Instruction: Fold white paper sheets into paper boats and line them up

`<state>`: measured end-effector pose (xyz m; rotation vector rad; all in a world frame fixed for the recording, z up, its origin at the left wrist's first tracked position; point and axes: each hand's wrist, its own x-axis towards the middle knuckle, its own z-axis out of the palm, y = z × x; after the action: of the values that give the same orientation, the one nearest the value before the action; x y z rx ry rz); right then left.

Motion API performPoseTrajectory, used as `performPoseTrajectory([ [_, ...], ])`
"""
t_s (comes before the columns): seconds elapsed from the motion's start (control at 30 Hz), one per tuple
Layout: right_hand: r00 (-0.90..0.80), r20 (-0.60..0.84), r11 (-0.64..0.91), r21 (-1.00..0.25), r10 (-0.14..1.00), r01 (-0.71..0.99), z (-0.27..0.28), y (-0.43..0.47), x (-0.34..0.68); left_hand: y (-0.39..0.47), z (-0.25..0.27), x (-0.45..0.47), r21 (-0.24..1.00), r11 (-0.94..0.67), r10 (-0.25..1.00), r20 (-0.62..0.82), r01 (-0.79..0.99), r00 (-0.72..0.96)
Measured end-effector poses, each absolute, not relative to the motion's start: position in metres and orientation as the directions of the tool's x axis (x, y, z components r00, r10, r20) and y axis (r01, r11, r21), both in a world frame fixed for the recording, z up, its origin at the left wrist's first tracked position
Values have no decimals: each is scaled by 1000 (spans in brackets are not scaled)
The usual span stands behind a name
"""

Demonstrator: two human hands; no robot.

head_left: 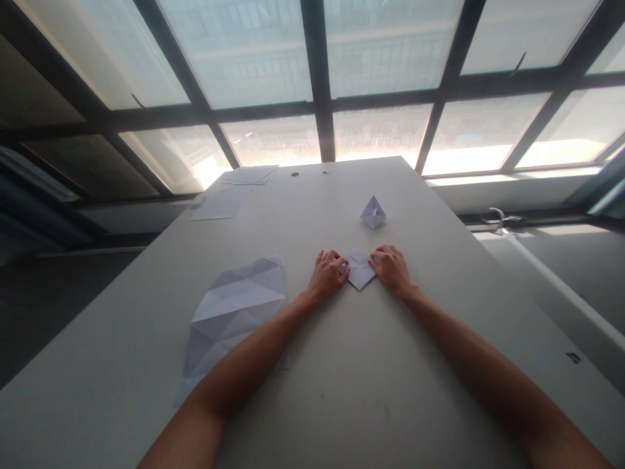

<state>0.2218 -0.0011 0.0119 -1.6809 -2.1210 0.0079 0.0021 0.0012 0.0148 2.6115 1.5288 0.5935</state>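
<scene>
A small folded piece of white paper (pixel 360 273) lies on the white table (pixel 342 365), one corner pointing toward me. My left hand (pixel 331 273) grips its left corner between closed fingers. On the opposite side my right hand (pixel 389 266) pinches the right corner. Parts of both corners are hidden under the fingers. Just beyond my hands stands a folded paper boat (pixel 373 213) with a pointed peak, touched by neither hand.
A large creased sheet of paper (pixel 234 299) lies left of my left forearm, which covers part of it. Flat white sheets (pixel 219 202) rest at the table's far left. Framed windows (pixel 263 140) rise behind the far edge. A dark small object (pixel 573 357) is at right.
</scene>
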Motion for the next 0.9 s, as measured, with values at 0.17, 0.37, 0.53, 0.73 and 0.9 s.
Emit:
performPoseTrajectory([
  [0.17,-249,343,344,-251,906,905,12,-3,217,-1,11,3,186,-679,734,145,710,664],
  [0.37,-397,335,489,-262,854,832,7,-8,203,-1,8,3,174,-672,738,82,720,670],
  [0.53,-474,158,500,-263,866,825,2,-10,194,-4,9,3,199,-664,746,104,721,658],
  [0.73,-412,72,418,-228,908,880,0,-8,198,-1,7,4,225,-632,771,83,741,632],
  [0.9,-315,135,338,-216,940,916,0,-4,203,3,9,1,277,-560,828,213,781,518],
])
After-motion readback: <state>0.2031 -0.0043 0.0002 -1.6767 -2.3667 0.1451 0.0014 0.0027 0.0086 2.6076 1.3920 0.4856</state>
